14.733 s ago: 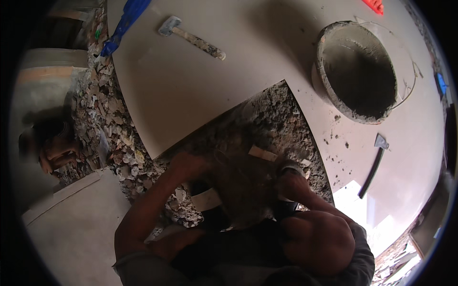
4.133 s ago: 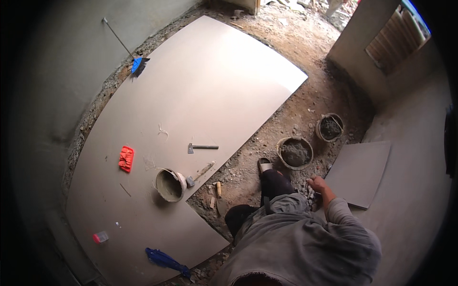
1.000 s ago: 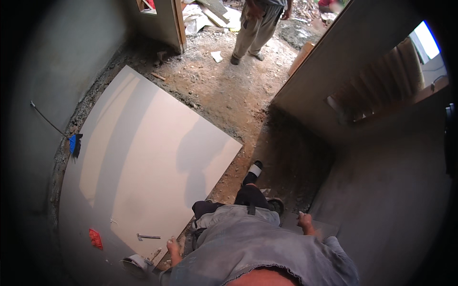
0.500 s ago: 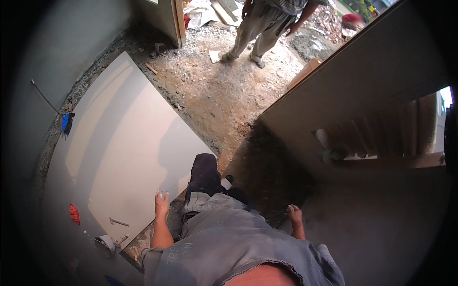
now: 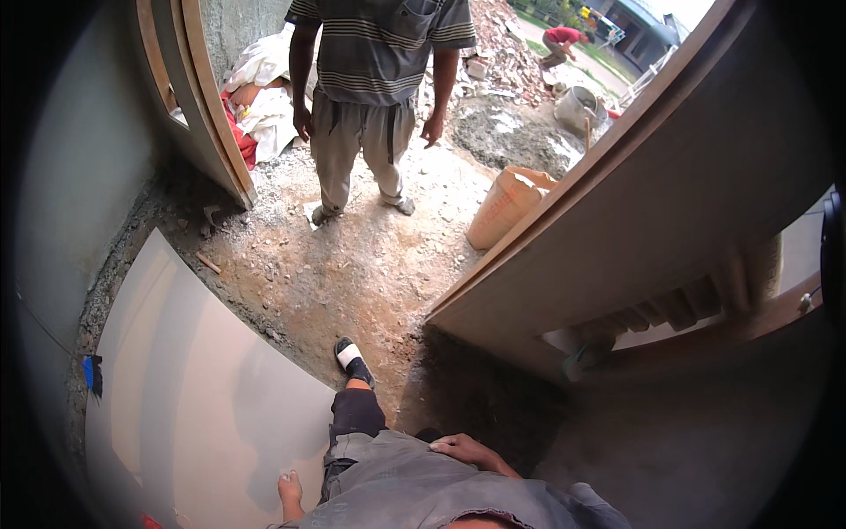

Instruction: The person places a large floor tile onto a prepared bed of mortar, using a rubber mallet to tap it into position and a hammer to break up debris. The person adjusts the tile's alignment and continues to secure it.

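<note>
My left hand [image 5: 289, 488] hangs low at my left side, over the near edge of a large pale board [image 5: 211, 379] lying flat on the ground. Its fingers are loosely parted and nothing shows in them. My right hand [image 5: 464, 450] lies across the front of my grey shirt [image 5: 423, 485] at the waist, fingers stretched toward the left. It touches the cloth, and no object shows in it. My foot in a sandal and pale-and-dark sock [image 5: 350, 354] is set forward on the dirt beside the board.
A person in a striped shirt [image 5: 379, 53] stands ahead in the doorway. A paper sack [image 5: 511, 207] leans by the right door frame [image 5: 546, 176]. Rubble and a bucket [image 5: 579, 108] lie outside, where another person [image 5: 561, 42] bends. A blue brush [image 5: 92, 375] is by the left wall.
My view has tilted up toward the doorway. My right hand has come from my side onto my shirt front. One foot now shows ahead. The standing person appears nearer.
</note>
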A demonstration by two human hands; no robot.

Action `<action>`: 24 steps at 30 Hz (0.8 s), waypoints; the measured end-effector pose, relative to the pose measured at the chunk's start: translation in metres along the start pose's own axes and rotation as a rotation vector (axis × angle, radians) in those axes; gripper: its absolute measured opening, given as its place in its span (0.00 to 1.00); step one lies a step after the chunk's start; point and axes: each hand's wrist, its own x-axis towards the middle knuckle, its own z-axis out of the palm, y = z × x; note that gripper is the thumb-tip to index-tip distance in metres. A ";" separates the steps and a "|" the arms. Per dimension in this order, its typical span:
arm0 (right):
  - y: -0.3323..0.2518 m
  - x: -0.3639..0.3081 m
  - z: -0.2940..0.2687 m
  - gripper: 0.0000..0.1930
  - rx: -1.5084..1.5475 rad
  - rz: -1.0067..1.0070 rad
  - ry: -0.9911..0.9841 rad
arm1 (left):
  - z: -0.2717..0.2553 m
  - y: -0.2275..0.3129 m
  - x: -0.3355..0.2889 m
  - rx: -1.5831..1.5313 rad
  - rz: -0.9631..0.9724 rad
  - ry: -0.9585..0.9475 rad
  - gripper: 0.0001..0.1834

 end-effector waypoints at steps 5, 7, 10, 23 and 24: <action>-0.083 0.071 -0.036 0.22 -0.165 -0.117 -0.218 | -0.057 0.172 0.018 -0.001 0.213 0.068 0.30; -0.108 0.091 -0.045 0.21 -0.179 -0.129 -0.277 | -0.089 0.233 0.025 0.007 0.301 0.106 0.29; -0.134 0.114 -0.058 0.21 -0.209 -0.188 -0.305 | -0.119 0.292 0.039 -0.085 0.370 0.178 0.28; -0.195 0.171 -0.202 0.21 -0.782 -0.361 0.203 | 0.067 0.054 -0.095 -0.464 -0.215 0.318 0.27; -0.199 0.177 -0.218 0.19 -0.976 -0.529 0.296 | 0.098 0.034 -0.132 -0.403 -0.336 0.359 0.29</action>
